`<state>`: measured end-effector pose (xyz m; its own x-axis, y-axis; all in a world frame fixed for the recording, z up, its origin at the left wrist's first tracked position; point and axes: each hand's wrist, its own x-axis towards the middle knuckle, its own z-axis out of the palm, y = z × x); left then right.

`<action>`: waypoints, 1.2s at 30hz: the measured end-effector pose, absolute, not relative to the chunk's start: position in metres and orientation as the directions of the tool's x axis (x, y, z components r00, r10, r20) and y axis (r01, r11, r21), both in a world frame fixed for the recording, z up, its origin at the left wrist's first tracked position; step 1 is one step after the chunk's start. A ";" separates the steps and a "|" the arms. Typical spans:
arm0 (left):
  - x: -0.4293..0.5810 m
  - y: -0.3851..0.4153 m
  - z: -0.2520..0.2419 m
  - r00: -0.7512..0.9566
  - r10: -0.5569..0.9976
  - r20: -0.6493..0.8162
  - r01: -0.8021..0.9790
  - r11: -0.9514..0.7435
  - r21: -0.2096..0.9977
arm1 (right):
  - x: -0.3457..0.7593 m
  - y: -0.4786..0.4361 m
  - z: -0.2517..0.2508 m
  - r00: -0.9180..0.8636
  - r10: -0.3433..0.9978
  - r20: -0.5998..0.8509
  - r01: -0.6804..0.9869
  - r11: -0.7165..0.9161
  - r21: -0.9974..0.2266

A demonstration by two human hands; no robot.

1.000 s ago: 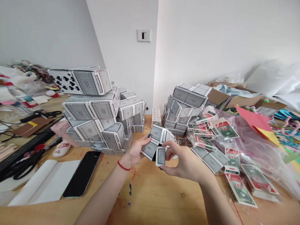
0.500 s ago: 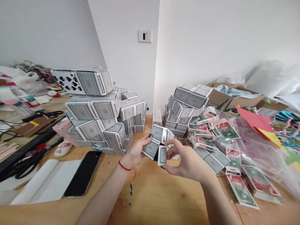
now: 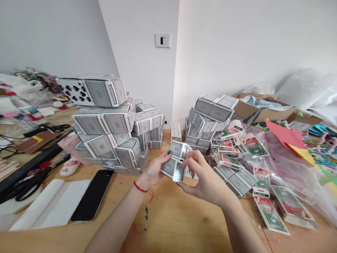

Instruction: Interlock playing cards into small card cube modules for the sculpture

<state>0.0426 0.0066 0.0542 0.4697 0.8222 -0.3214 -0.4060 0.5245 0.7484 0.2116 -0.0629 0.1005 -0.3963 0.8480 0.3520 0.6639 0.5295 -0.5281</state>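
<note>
Above the wooden table (image 3: 171, 221) I hold a small grey patterned card box (image 3: 174, 160) between both hands. My left hand (image 3: 155, 168), a red string round its wrist, grips the box from the left, fingers curled over its top. My right hand (image 3: 202, 177) is closed on the box's right end, where a shiny flap is folded in against it.
A tall stack of grey boxes (image 3: 110, 123) stands at the left and a second pile (image 3: 207, 119) behind my hands. Flat red-and-green cartons (image 3: 250, 168) lie at the right on plastic. A black phone (image 3: 92, 198), white paper (image 3: 44, 207) and scissors (image 3: 26, 182) are at the left.
The end flap stood open in my right hand's fingers before; now it is folded in against the box, and my right hand has moved up and left onto it.
</note>
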 end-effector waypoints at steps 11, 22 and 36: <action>0.035 0.008 0.056 0.413 0.879 -0.238 -0.346 0.393 0.852 | 0.206 -0.060 0.098 -0.458 0.815 0.356 0.635 0.580 -0.510; 0.036 0.005 0.058 0.423 0.864 -0.273 -0.326 0.426 0.844 | 0.218 -0.062 0.100 -0.505 0.795 0.334 0.660 0.606 -0.444; 0.037 0.006 0.055 0.463 0.841 -0.281 -0.348 0.463 0.815 | 0.221 -0.063 0.104 -0.510 0.791 0.338 0.677 0.611 -0.409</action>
